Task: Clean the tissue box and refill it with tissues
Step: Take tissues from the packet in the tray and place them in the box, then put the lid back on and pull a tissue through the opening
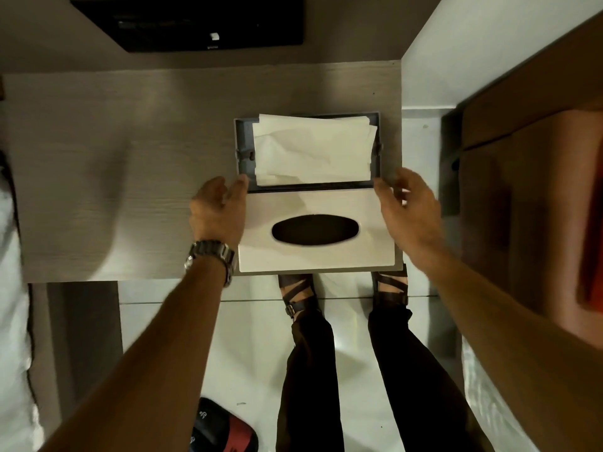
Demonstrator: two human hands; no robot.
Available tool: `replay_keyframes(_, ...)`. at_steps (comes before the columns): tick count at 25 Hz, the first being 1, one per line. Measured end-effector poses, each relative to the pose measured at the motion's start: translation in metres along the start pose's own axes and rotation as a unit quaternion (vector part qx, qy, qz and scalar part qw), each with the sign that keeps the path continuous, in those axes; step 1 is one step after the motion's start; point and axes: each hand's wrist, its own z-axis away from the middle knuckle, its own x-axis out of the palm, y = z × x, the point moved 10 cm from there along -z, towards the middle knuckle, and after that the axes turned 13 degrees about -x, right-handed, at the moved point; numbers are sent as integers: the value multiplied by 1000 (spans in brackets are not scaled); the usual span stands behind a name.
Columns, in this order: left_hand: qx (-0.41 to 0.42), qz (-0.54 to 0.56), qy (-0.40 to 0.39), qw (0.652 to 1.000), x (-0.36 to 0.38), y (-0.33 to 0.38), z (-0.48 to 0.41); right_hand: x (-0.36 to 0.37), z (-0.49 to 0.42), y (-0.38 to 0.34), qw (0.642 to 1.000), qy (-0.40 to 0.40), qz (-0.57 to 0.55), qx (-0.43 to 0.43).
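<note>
You stood at the near edge of a pale wood-grain desk (98, 177) with the tissue box (243, 141) lying open in front of you, toward the desk's right end. Its dark grey base sat farther from you, and a stack of white tissues (310, 151) lay inside it, a little crumpled and skewed, with the upper right corners poking over the rim. The white lid (313, 252), with its dark oval slot (315, 230), lay flat on the near side, butted against the base along their long edge, its near edge just at the lip of the desk.

Your left hand (217, 212), with a metal wristwatch (212, 256) on that wrist, was at the left end of the lid, fingers spread and the fingertips touching the corner where lid and base met. Your right hand (409, 207) was at the right end, fingers loosely curled at the matching corner. Both hands were unclenched and well apart, one at each end of the box; motion blur made it impossible to tell whether either really gripped the lid or only rested against it.

A black device (195, 21) lay at the far edge of the desk. Below the desk your dark trousers (310, 370) and strapped sandals (298, 298) showed on a light floor (248, 353).
</note>
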Motion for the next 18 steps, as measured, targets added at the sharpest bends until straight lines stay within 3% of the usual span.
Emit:
replay_keyframes(5,-86,42,-102,990,33,-56,42,23,54,39,994,10,-58,96)
replay_keyframes(10,-130,108,-109,980,28,-65,66,35,76,26,977,-10,-138,163)
replay_keyframes(14,-83,173,-93,977,2,-11,67,8,48,-24,982,-2,-156,107)
replay_keyframes(18,-75,164,-80,980,8,60,29,1,-21,-51,983,-4,-141,115)
